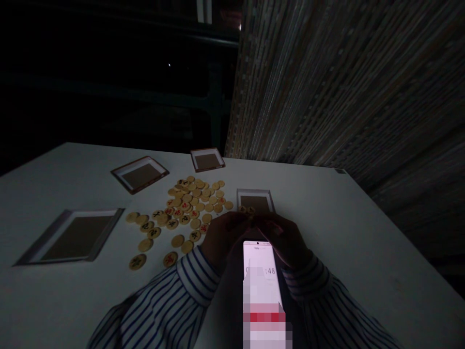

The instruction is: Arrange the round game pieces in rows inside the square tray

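— Any writing?
— On the phone (263,286): ":48"; rest blurred.
— Hands?
— The left hand (221,240) and right hand (286,242) meet at 6 o'clock of the small tray (257,199). Finger grip too dark to tell. The chess discs (189,203) lie at their 11 o'clock.

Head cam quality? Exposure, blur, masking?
Head view: heavily underexposed, background nearly black; left hand and right hand are dark silhouettes, grip unreadable; glowing white phone screen is the brightest patch, partly pixelated; round tan wooden game discs on the pale table read sharp enough.
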Demonstrator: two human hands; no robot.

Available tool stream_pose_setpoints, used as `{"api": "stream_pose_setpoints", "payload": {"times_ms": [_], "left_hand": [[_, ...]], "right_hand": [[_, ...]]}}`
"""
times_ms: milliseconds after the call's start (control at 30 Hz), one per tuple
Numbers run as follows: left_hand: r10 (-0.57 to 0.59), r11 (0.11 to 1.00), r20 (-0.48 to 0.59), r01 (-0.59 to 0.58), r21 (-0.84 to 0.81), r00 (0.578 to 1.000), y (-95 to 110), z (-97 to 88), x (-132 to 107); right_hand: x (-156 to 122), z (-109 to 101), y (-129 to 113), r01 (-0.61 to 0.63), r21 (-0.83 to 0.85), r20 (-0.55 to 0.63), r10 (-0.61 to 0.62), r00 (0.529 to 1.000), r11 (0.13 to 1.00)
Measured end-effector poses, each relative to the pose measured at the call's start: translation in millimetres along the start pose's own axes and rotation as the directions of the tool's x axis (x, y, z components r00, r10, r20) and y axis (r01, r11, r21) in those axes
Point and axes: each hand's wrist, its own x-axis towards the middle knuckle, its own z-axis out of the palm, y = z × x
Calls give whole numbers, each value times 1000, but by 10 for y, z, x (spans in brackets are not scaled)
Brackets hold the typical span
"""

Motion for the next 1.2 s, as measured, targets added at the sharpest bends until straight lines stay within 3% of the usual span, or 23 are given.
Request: {"api": "stream_pose_setpoints", "payload": {"times_ms": [300, 700, 900, 1033, 1200], "left_hand": [[-37, 989, 15, 39, -145, 999, -31, 38, 3], [-31, 998, 16, 32, -54, 999, 12, 12, 5], [-46, 992, 21, 48, -115, 999, 19, 38, -8], [-1, 1000, 12, 1, -11, 1000, 25, 32, -15], [111, 954, -98, -79, 289, 989, -53, 18, -18]], "right_hand": [[17, 11, -27, 158, -165, 7, -159, 987, 973], [9, 14, 10, 308, -319, 39, -312, 949, 896], [7, 2, 26, 341, -383, 53, -348, 936, 858], [16, -40, -10, 354, -397, 32, -372, 928, 847], [53, -189, 66, 197, -439, -43, -239, 970, 877]]}}
